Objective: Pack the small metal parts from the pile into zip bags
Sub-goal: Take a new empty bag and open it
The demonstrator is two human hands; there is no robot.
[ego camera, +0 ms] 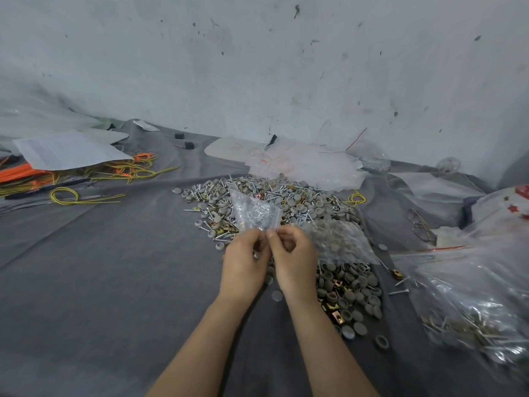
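Two hands pinch a little bag over the pile.

The left hand and right hand pinch a small clear crinkly plastic zip bag with shiny screws inside, above the big pile of silver screws, grey round caps and gold clips on grey cloth.

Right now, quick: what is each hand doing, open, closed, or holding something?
Left hand: pinches the near edge of the small zip bag.
Right hand: pinches the same edge, right beside the left.
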